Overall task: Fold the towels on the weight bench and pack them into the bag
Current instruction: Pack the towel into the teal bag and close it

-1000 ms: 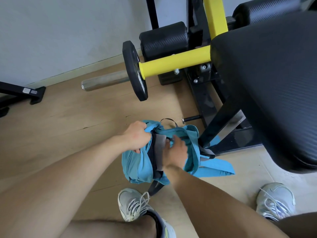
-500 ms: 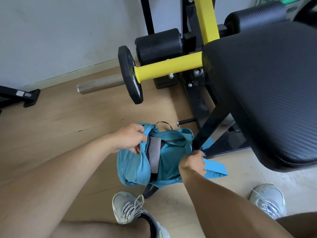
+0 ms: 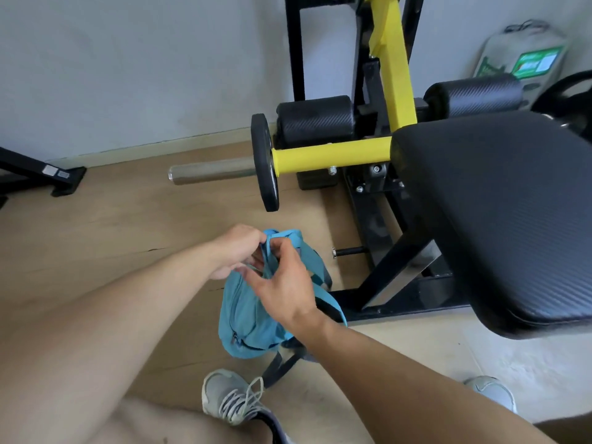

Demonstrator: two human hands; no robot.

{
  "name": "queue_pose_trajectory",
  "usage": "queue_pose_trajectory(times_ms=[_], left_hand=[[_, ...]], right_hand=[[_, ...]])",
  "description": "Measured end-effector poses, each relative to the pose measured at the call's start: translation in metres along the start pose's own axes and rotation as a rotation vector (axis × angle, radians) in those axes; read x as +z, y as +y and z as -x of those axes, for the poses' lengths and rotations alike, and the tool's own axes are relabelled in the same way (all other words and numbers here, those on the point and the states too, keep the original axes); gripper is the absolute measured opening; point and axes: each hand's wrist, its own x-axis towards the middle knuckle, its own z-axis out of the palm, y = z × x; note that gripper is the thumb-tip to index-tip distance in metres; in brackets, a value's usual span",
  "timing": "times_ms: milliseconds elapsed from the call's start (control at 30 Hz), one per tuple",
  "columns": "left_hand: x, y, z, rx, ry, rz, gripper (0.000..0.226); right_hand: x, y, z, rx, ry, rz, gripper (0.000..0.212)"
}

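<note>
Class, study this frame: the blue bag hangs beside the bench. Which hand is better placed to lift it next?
Probably the left hand: it already grips the top of the blue bag. The right hand only touches the bag with spread fingers.

Both forearms are bare to the picture's near edge, with no sleeves, watch or rings showing. The left hand (image 3: 238,251) and right hand (image 3: 285,283) are bare too. The legs are bare. The left shoe (image 3: 230,400) is a grey trainer with pale laces above a dark sock cuff; the right shoe (image 3: 491,392) is pale grey.
</note>
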Motion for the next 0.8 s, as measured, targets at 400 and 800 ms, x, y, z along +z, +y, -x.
queue_pose_trajectory(times_ms=[400,800], left_hand=[[-0.036,0.023,-0.019,0.266,0.395,0.433,0.023],[-0.025,0.018,-0.010,0.211,0.062,0.264,0.030]], right_hand=[[-0.077,-0.113,-0.064,-0.431,0.021,0.355,0.025],[-0.187,-0.169,-0.037,-0.605,0.182,0.154,0.026]])
